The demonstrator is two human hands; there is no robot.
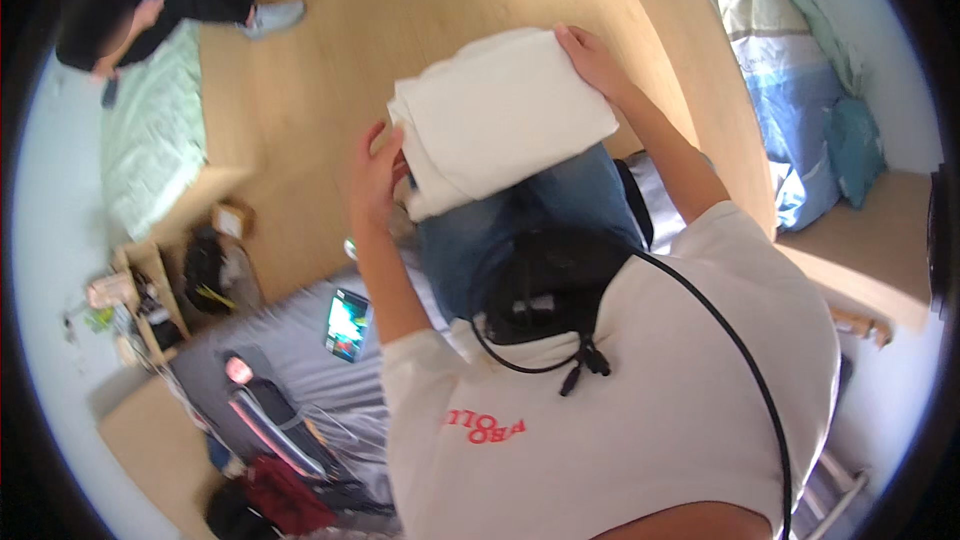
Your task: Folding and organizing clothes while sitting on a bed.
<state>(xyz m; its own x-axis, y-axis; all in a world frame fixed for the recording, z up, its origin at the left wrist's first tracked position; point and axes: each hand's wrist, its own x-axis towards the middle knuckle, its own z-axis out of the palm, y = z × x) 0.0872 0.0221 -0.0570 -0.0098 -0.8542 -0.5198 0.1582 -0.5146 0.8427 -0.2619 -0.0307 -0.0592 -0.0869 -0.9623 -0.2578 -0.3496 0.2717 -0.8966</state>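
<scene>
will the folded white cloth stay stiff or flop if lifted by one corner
The folded white cloth would probably flop, as its stacked layers look loose near the left hand. Rolling seems unlikely, given its flat, boxy shape.

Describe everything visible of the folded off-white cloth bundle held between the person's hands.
The folded off-white cloth bundle looks like soft, opaque fabric, plain on top, stacked into a flat, roughly rectangular block. Uneven layered edges show at its left side. It sits slantwise in view, its right end farther up. The left hand is at its left edge; the right hand grips its upper right corner. It overlaps the blue denim trousers; contact underneath is hidden.
</scene>
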